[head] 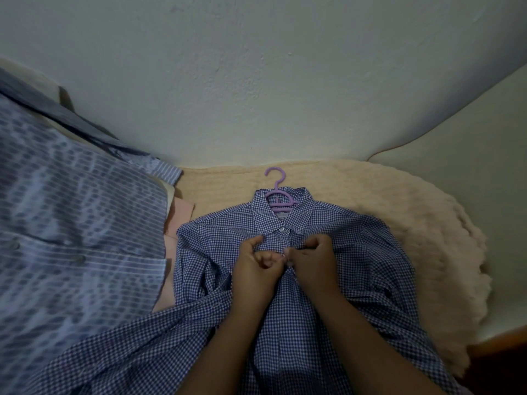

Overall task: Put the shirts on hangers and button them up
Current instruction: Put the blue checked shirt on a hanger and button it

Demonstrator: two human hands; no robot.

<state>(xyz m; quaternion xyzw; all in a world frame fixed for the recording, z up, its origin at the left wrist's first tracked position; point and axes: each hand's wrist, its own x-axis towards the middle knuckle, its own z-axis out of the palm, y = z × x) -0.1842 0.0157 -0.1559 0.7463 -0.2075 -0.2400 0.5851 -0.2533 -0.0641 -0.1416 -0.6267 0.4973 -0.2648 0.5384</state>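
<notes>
A blue-and-white checked shirt (356,252) lies face up on a cream fluffy blanket (427,229), collar toward the wall. A purple plastic hanger (278,195) sits inside its collar, hook sticking out above. The top button (281,230) under the collar is fastened. Just below it, my left hand (255,263) and my right hand (312,256) meet at the front placket, each with curled fingers pinching the shirt's edges together. The button between my fingertips is hidden.
A larger blue striped patterned shirt (71,223) lies spread at the left, over a pink garment (179,218). A pale wall (256,81) rises right behind the blanket. A wooden edge (502,340) shows at the lower right.
</notes>
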